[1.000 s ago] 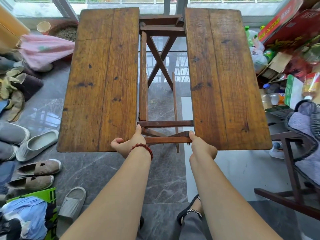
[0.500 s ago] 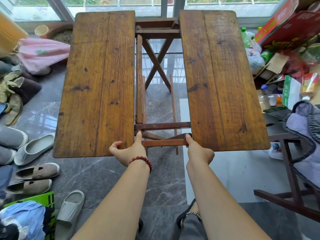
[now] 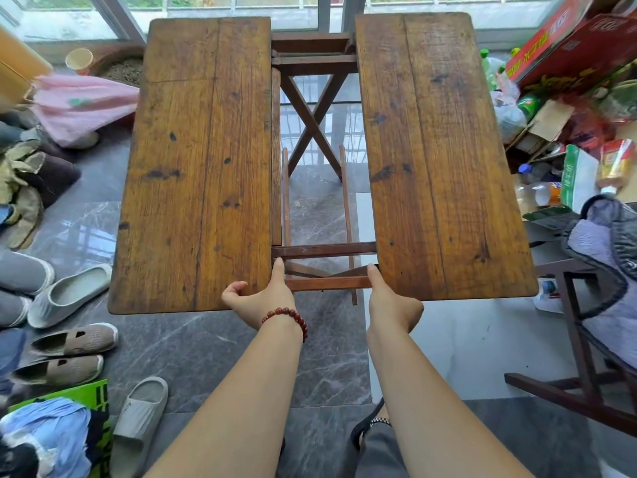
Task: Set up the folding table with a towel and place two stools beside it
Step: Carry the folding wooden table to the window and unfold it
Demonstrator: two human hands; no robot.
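Both hands are on the folding table [image 3: 312, 60]. Left hand [image 3: 262, 301] curls round the near inner corner of the left leaf [image 3: 200, 160]. Right hand [image 3: 389, 301] grips the matching corner of the right leaf [image 3: 441, 160], fingers hidden underneath. Versus a second ago: same grips, centre gap marginally narrower at most. Top not closed yet, so towel and stools are pending.

The left leaf [image 3: 200, 160] and right leaf [image 3: 444, 150] have edged closer (only slightly).
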